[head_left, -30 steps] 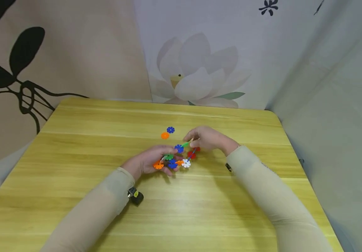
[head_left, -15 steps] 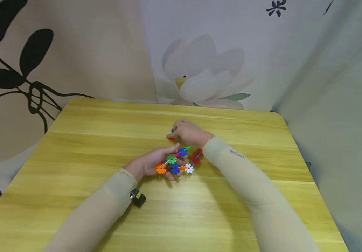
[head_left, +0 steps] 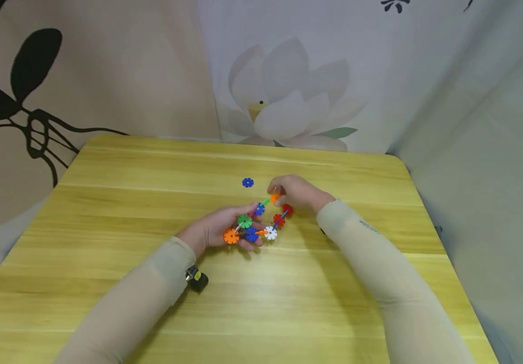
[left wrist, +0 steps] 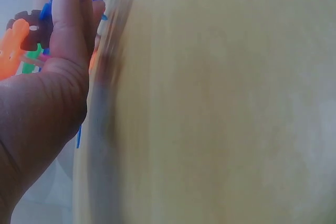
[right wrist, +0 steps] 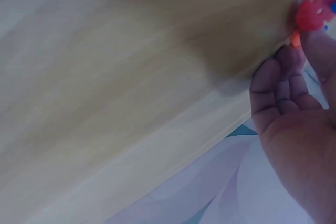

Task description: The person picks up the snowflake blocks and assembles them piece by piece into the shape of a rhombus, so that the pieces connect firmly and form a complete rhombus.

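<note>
In the head view my left hand (head_left: pixel 209 225) holds a chain of interlocking plastic snowflake discs, its thumb at a blue disc (head_left: pixel 259 209) and its fingers beneath. The chain also has a green disc (head_left: pixel 245 221), an orange disc (head_left: pixel 231 236), a white disc (head_left: pixel 270 233) and red discs (head_left: pixel 287 210). My right hand (head_left: pixel 300 193) pinches another orange disc (head_left: pixel 275 198) at the end of a light green disc (head_left: pixel 265 201). Whether these two interlock is too small to tell. In the left wrist view, a dark brown disc (left wrist: pixel 34 30) sits beside the fingers.
A loose blue disc (head_left: pixel 248 182) lies on the wooden table (head_left: pixel 261 303) beyond the hands. Behind the table's far edge hangs a printed cloth (head_left: pixel 289 101). A small black device (head_left: pixel 198 279) is strapped at the left wrist.
My right hand reached to the loose orange disc, picked it up and brought it right and back to the chain's light green end. The left hand kept holding the chain.
</note>
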The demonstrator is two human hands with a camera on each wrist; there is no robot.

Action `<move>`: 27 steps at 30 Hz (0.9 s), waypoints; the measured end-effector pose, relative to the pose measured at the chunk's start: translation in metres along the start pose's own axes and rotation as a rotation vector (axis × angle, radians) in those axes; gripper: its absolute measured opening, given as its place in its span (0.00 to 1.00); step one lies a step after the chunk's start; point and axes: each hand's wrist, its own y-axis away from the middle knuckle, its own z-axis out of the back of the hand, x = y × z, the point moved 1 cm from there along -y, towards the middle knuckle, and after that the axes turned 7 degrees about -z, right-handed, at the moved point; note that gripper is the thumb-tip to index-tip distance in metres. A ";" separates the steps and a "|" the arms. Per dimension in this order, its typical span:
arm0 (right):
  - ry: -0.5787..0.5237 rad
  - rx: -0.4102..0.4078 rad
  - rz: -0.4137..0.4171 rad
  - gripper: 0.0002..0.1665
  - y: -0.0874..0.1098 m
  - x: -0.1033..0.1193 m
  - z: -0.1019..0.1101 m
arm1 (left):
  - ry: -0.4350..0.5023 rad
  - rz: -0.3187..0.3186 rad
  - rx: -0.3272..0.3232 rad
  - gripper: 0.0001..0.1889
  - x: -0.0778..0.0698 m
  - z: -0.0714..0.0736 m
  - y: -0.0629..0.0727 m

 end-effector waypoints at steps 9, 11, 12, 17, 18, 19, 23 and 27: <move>0.001 0.003 -0.017 0.13 0.001 -0.002 0.003 | -0.009 0.005 -0.035 0.39 -0.002 0.001 0.000; -0.001 0.006 -0.020 0.13 0.001 -0.002 0.004 | -0.015 0.004 -0.036 0.40 -0.002 0.001 0.000; -0.004 0.008 -0.023 0.13 0.001 -0.002 0.004 | -0.014 0.004 -0.036 0.41 -0.002 0.002 0.000; -0.012 0.008 -0.038 0.12 -0.001 -0.003 0.006 | 0.013 0.007 -0.042 0.45 -0.002 0.003 -0.003; -0.011 0.009 -0.044 0.12 -0.001 -0.004 0.006 | 0.019 0.008 -0.044 0.44 -0.001 0.003 -0.004; -0.006 0.008 -0.048 0.12 -0.001 -0.004 0.007 | 0.026 0.013 -0.040 0.42 -0.001 0.002 -0.005; 0.015 0.001 -0.059 0.13 -0.002 -0.004 0.008 | 0.012 0.031 -0.033 0.30 0.000 -0.001 -0.008; 0.012 -0.022 -0.055 0.11 0.000 -0.004 0.006 | -0.011 0.052 -0.064 0.22 -0.001 -0.004 -0.008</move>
